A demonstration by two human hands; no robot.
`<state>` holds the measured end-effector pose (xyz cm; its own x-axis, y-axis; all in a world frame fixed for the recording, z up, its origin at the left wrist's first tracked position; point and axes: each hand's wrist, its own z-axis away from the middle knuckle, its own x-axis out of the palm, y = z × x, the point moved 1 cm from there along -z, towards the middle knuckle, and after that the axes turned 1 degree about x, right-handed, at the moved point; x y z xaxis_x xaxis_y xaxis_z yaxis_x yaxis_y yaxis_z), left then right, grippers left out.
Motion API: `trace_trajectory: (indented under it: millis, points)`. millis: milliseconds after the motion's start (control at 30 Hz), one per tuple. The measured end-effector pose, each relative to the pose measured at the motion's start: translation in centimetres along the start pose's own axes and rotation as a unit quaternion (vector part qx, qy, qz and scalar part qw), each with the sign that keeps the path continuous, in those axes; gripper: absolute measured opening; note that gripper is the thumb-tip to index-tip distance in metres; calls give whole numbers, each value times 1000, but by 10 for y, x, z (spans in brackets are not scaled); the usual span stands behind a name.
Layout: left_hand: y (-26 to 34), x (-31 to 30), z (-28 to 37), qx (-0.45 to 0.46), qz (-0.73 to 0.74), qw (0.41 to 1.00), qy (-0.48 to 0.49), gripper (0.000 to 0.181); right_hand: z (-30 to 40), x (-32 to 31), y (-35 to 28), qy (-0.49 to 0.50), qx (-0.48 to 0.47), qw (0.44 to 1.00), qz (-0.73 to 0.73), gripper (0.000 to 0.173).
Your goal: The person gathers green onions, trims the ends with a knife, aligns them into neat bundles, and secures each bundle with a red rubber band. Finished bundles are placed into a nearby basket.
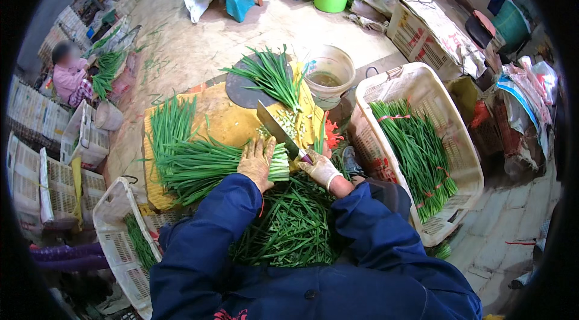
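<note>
My left hand, in a thin glove, lies across a thick bunch of garlic chives near its pale cut ends, thumb and fingers round the stalks. My right hand, in a pale glove, grips the dark handle of a large kitchen knife. Its broad blade points up and left, just past the stalk ends. Small trimmed stalk pieces lie behind the blade on the yellow cloth. More chives rest at the left of the cloth. A loose heap of green leaves fills my lap.
Right of me stands a plastic crate with tied chive bundles. Another crate is at my left. Beyond the cloth are a round dark board under loose chives and a bucket holding murky water. A co-worker sits far left.
</note>
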<state>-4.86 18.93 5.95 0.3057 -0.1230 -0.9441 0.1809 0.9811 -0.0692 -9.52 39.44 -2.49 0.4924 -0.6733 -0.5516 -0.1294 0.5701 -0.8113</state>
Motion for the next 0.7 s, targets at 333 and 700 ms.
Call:
trace_trajectory:
  millis: [333,700]
  points:
    - [-29,-23,-29,-166,137,969,-122,118,6,-13,-25,80,0,996,48,39]
    - [-35,0,-33,-181,222,956,-54,97,79,-55,-81,103,-98,989,39,33]
